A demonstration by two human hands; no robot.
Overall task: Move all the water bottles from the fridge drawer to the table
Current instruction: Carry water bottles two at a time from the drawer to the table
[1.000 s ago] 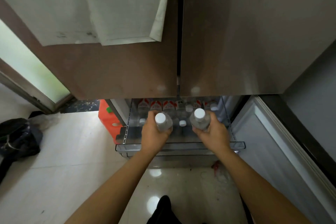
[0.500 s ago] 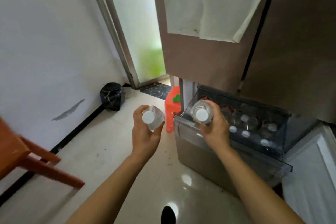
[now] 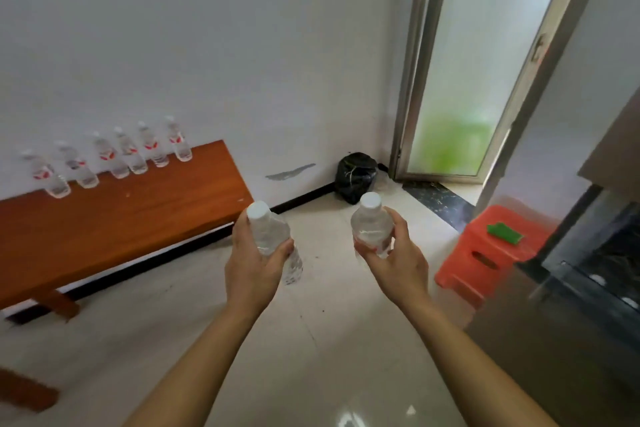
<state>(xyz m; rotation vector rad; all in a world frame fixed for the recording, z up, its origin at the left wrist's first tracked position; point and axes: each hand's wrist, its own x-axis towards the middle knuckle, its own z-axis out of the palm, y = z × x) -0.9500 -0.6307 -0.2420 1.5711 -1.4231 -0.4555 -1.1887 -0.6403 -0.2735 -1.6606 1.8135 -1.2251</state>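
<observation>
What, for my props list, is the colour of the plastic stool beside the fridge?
The stool is orange-red, seen best in the head view.

Six water bottles (image 3: 130, 158) on one table (image 3: 121, 218), two held; one stool (image 3: 485, 253), one bag (image 3: 355, 177).

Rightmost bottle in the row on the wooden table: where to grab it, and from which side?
Take the rightmost bottle round its body at the red label, coming from the room side or its right. It stands upright at the back edge of the table by the wall, with a neighbour bottle close on its left, leaving only those sides free.
</observation>
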